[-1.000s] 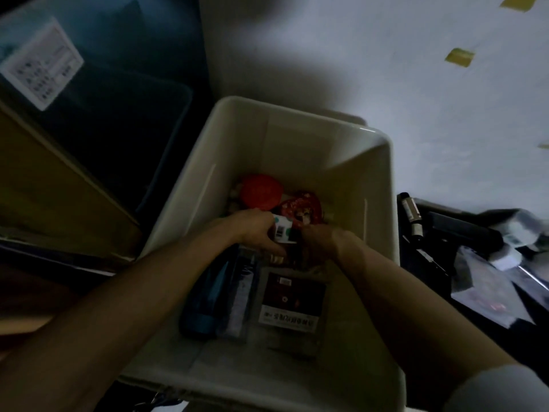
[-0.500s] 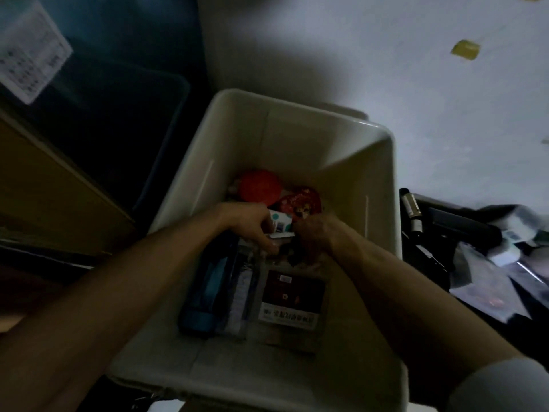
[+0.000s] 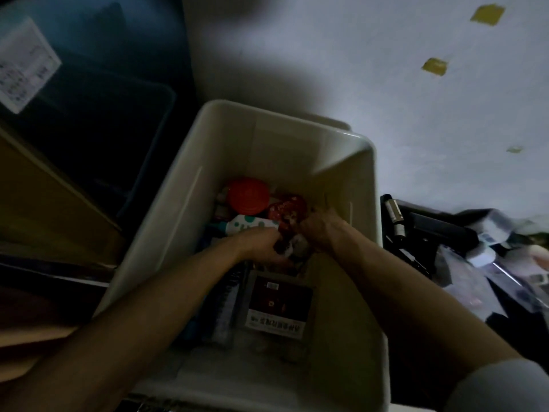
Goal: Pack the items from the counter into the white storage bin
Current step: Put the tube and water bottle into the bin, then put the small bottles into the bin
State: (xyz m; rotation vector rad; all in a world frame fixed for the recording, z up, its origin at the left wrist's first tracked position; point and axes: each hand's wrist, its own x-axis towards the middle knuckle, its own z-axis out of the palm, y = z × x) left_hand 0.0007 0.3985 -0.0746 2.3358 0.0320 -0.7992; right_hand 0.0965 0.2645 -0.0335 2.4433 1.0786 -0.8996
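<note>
Both my hands reach down into the white storage bin. My left hand and my right hand together grip a red printed packet near the bin's middle. A white tube with green dots lies just behind my left hand. Behind that sits a round orange-red lid. A dark flat box with a white label lies on the bin floor toward me, with a dark pack with blue to its left. The scene is dim.
A dark blue bin with a white label stands at the left, above brown cardboard. At the right a dark counter holds a small bottle and several plastic-wrapped packets. A white wall with yellow tape is behind.
My hands shifted from the white dotted tube to the red packet. The tube now lies uncovered behind my left hand. My right hand moved slightly farther back in the bin.
</note>
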